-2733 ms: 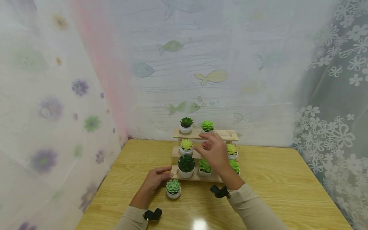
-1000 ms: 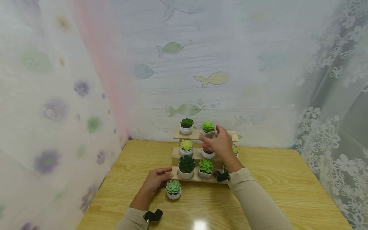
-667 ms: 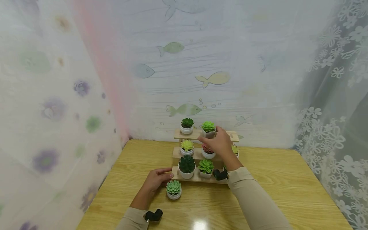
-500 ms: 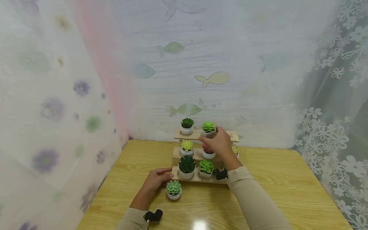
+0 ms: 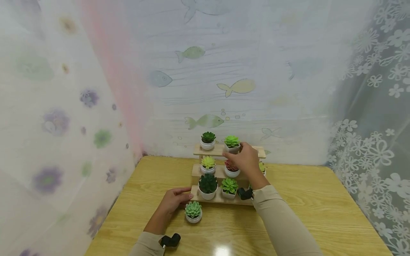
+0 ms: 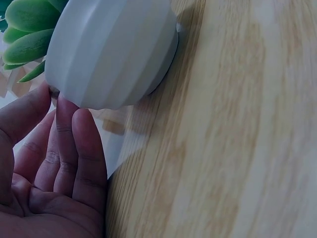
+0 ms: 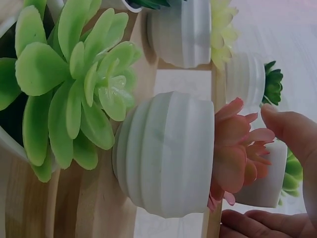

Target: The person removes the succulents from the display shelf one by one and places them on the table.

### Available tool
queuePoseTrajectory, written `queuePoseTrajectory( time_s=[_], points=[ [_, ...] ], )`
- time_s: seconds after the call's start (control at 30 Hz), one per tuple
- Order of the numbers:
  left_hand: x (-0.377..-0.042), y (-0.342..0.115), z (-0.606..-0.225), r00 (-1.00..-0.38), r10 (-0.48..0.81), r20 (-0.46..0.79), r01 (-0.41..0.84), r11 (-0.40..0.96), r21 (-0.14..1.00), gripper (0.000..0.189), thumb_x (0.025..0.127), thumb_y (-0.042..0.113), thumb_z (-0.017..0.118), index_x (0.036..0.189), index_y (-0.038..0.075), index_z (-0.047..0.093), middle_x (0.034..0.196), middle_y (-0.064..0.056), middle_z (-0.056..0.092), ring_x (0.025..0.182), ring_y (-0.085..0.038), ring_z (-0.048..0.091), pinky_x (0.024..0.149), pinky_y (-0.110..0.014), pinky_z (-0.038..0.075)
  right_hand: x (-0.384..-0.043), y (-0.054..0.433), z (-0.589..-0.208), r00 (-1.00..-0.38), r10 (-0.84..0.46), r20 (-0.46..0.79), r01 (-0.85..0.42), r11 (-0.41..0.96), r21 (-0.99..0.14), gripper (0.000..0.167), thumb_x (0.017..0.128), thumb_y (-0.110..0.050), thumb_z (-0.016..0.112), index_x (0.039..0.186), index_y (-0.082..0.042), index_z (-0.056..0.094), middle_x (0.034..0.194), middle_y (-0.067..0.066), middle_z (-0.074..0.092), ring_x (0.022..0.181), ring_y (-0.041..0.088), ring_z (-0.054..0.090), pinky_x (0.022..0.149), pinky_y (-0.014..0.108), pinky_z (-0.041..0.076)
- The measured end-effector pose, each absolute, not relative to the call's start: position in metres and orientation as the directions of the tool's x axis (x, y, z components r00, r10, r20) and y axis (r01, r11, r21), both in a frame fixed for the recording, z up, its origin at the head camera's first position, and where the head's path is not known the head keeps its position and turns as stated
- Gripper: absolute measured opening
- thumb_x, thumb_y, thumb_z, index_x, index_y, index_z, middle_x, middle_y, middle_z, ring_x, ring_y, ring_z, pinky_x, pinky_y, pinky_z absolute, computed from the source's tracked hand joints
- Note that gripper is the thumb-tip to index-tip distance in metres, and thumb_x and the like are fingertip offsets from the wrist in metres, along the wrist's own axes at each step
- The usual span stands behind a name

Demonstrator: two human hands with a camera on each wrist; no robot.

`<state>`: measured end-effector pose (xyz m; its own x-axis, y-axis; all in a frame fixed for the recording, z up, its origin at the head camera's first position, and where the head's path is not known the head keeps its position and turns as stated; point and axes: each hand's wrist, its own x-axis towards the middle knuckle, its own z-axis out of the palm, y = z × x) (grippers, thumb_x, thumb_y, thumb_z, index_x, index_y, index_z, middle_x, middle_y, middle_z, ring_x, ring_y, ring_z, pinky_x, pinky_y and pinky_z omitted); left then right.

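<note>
A tiered wooden plant stand [image 5: 261,152] carries small succulents in white pots. My right hand [image 5: 246,158] holds the pot of the bright green succulent [image 5: 232,141] on the top shelf, thumb on one side and fingers on the other. In the right wrist view, that white pot [image 7: 265,183] is partly hidden behind the red succulent [image 7: 233,153]. My left hand [image 5: 173,202] pinches the left end of the bottom shelf between thumb and finger. Close to it on the table stands a pale green succulent [image 5: 193,210], whose ribbed pot [image 6: 114,54] fills the left wrist view's top.
A dark green succulent [image 5: 208,138] shares the top shelf. A yellow succulent [image 5: 208,163] sits on the middle shelf, while a large dark one [image 5: 208,185] and a green one [image 5: 229,186] occupy the bottom. The wood-grain table [image 5: 307,199] backs onto a fish-printed curtain [image 5: 272,106].
My right hand has shifted from in front of the red succulent to the bright green succulent's pot above; over the last second it stays there. The left hand keeps its place.
</note>
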<state>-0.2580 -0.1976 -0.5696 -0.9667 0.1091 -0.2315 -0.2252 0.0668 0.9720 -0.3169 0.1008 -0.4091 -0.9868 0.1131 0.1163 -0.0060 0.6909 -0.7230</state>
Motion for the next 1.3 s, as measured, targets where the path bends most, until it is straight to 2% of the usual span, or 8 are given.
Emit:
queuePoseTrajectory(
  time_s=[0.37,0.83,1.1,1.3],
  points=[
    [-0.257,-0.198,-0.569,-0.965,0.116,-0.237,-0.231,0.059,0.971,0.054,0.091,0.024,0.082,0.139,0.005,0.066,0.095,-0.005,0.08,0.079,-0.016,0.074,0.068,-0.029,0.06,-0.321,0.101,-0.414,-0.981,0.129,0.145,-0.017,0.686,-0.727,0.088,0.084,-0.053,0.082,0.148,-0.002,0.053,0.134,0.019,0.066,0.121,0.039,0.063,0.095,0.055,0.055],
    [-0.258,-0.199,-0.57,-0.964,0.116,-0.239,-0.235,0.048,0.971,0.054,0.09,0.023,0.083,0.138,0.005,0.067,0.094,-0.005,0.08,0.078,-0.014,0.074,0.068,-0.029,0.06,-0.324,0.102,-0.414,-0.977,0.146,0.153,-0.01,0.69,-0.723,0.078,0.088,-0.047,0.081,0.146,0.0,0.055,0.131,0.02,0.066,0.12,0.039,0.063,0.098,0.056,0.054],
    [-0.257,-0.198,-0.572,-0.965,0.103,-0.242,-0.236,0.061,0.97,0.053,0.09,0.023,0.083,0.137,0.005,0.068,0.095,-0.003,0.079,0.078,-0.013,0.073,0.068,-0.028,0.06,-0.322,0.103,-0.419,-0.971,0.145,0.19,-0.043,0.676,-0.736,0.063,0.09,-0.04,0.081,0.136,-0.002,0.062,0.123,0.019,0.071,0.113,0.038,0.067,0.094,0.054,0.056],
    [-0.259,-0.198,-0.573,-0.966,0.095,-0.241,-0.237,0.051,0.97,0.052,0.09,0.023,0.083,0.137,0.005,0.068,0.097,-0.006,0.08,0.079,-0.013,0.073,0.069,-0.028,0.06,-0.324,0.103,-0.421,-0.968,0.142,0.208,-0.061,0.669,-0.741,0.066,0.09,-0.04,0.08,0.14,-0.001,0.06,0.127,0.019,0.071,0.117,0.037,0.067,0.097,0.053,0.055]
  ],
)
